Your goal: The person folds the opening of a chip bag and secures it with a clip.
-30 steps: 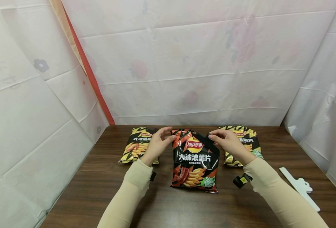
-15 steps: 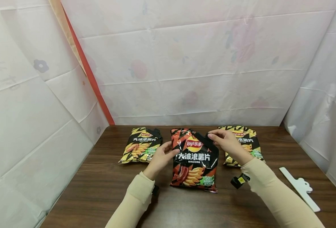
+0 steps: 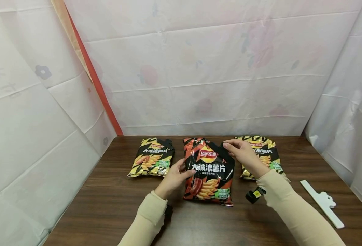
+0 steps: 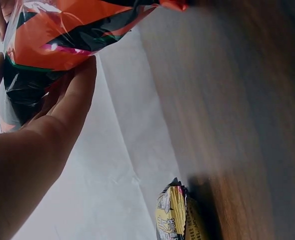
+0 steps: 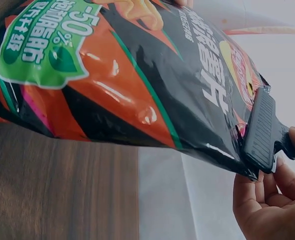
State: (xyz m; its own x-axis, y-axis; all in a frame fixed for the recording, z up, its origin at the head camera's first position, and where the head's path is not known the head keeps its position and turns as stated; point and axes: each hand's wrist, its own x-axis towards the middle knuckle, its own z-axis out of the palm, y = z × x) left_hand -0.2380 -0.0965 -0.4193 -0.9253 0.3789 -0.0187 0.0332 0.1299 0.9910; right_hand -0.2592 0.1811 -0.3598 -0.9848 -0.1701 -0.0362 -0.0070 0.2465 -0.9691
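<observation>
A red and black Lay's chip bag (image 3: 210, 177) is held upright in the middle of the table in the head view. A black bag clip (image 3: 221, 150) sits slanted across its upper right corner. My right hand (image 3: 245, 155) pinches the clip's handle between thumb and fingers; the right wrist view shows the ribbed clip (image 5: 261, 131) biting the bag's corner. My left hand (image 3: 174, 177) grips the bag's left side, thumb in front and fingers behind. From the left wrist, the bag (image 4: 67, 35) appears between thumb and fingers of that hand (image 4: 62, 112).
A yellow and black chip bag (image 3: 151, 160) with a black clip (image 3: 166, 143) lies at back left. Another yellow chip bag (image 3: 268, 150) lies at back right, partly behind my right hand. A white clip (image 3: 322, 203) rests on the brown table (image 3: 107, 205) at right. White sheets enclose the table.
My left hand has come down from the bag's upper left corner to its left side and now grips it there. The right hand stays on the clip; the bag has barely shifted.
</observation>
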